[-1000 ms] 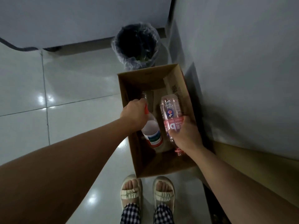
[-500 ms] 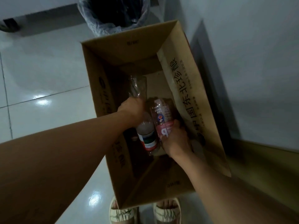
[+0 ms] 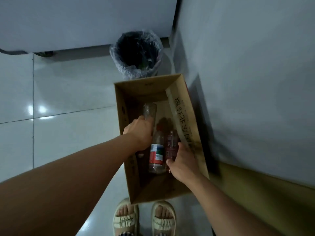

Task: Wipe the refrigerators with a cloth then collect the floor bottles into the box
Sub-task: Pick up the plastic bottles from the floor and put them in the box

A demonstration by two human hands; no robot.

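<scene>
An open cardboard box (image 3: 146, 84) stands on the tiled floor in front of my feet. My left hand (image 3: 139, 133) reaches over its left wall and is shut on a clear empty bottle (image 3: 149, 110), which sticks out beyond my fingers. A bottle with a red cap and a red, white and green label (image 3: 156, 154) lies lengthwise on the box bottom, just right of that hand. Beside it lies a pink-labelled bottle (image 3: 171, 147), with my right hand (image 3: 183, 160) wrapped around its near end, against the box's right flap.
A bin with a plastic liner (image 3: 136, 53) stands just beyond the box. A white refrigerator side (image 3: 247, 82) rises close on the right, and another white appliance (image 3: 85, 23) stands at the back. My sandalled feet (image 3: 126, 217) touch the box's near edge. Glossy floor tiles lie to the left.
Both hands have gone down into the box. The red-capped and pink-labelled bottles, held up above it before, now lie on its bottom. The clear bottle stays in my left hand.
</scene>
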